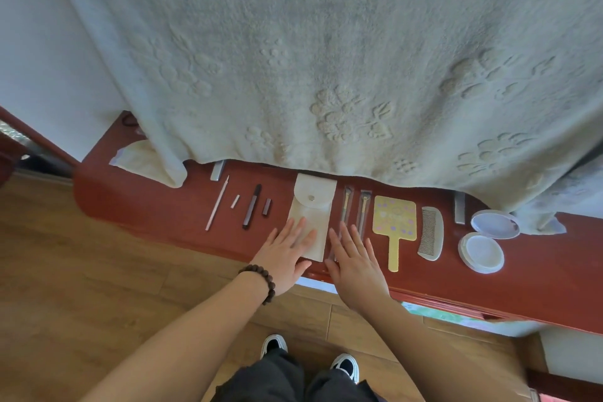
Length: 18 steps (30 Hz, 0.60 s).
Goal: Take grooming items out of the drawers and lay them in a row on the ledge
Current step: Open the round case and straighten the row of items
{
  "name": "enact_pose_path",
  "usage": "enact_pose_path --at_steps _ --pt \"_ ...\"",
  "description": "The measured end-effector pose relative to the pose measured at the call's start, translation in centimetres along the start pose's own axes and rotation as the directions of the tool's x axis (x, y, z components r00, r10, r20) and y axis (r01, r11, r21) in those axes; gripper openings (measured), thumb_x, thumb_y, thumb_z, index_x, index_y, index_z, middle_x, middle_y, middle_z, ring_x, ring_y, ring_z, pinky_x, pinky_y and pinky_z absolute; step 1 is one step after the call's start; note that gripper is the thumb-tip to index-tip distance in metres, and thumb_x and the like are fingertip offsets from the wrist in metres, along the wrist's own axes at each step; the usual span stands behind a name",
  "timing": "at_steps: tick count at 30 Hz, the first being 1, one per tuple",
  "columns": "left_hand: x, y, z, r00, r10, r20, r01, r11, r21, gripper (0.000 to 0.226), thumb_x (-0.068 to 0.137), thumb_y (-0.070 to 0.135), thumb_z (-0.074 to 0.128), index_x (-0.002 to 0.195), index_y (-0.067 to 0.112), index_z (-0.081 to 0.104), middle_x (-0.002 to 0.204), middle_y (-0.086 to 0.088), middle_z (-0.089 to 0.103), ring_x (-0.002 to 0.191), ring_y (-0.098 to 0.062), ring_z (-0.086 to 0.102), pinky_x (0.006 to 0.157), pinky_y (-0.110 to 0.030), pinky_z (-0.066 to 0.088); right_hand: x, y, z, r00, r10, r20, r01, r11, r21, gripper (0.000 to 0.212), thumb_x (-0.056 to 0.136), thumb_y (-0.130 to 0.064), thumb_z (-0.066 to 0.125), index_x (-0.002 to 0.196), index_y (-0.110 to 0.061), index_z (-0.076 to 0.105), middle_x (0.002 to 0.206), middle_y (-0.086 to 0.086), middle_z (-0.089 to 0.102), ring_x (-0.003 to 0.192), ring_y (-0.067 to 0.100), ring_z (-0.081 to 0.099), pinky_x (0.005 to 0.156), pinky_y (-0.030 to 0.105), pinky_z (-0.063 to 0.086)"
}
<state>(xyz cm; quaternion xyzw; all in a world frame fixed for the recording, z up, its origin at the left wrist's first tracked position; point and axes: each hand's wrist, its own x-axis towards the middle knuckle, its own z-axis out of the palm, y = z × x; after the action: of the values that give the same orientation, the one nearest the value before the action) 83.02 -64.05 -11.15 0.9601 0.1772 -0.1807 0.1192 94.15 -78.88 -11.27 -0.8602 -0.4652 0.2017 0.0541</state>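
Grooming items lie in a row on the red ledge (182, 232) — left hand (287, 250) flat on a cream pouch (311, 215), right hand (354, 258) flat over two brushes (354, 209).

left hand (287, 251) flat on pouch (311, 215) — right hand (354, 256) beside

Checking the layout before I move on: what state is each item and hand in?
Pouch: flap snapped shut, flat.
Compact: open.
Hand mirror: lying flat.
Comb: lying flat.
Left hand: open, resting on pouch.
Right hand: open, over the two brushes.
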Motion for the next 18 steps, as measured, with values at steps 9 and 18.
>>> enact_pose_path --at_steps 9,18 --pt "-3.8 -5.8 -0.8 0.883 -0.279 -0.379 0.191 0.949 -0.252 0.052 0.099 0.027 0.042 0.149 0.018 0.028 0.159 -0.003 0.02 0.148 -0.021 0.01 0.121 -0.044 0.011 2.4 -5.6 -0.9 0.998 -0.057 0.018 0.057 0.998 -0.009 0.064 0.093 -0.051 0.004 0.149 -0.027 -0.014 0.155 -0.003 -0.026 0.141 0.019 -0.029 0.116 0.037 -0.014" --pt "-3.1 -14.8 -1.3 0.94 -0.262 -0.22 0.233 0.961 -0.147 0.061 0.101 0.041 0.028 0.152 0.029 -0.003 0.162 -0.001 -0.005 0.148 -0.024 -0.008 0.12 -0.044 0.003 8.3 -16.8 1.8 0.999 0.039 -0.013 -0.038 0.998 0.052 0.067 0.089 -0.057 -0.004 0.151 -0.031 -0.002 0.16 -0.002 -0.011 0.143 0.024 -0.023 0.117 0.044 -0.008"
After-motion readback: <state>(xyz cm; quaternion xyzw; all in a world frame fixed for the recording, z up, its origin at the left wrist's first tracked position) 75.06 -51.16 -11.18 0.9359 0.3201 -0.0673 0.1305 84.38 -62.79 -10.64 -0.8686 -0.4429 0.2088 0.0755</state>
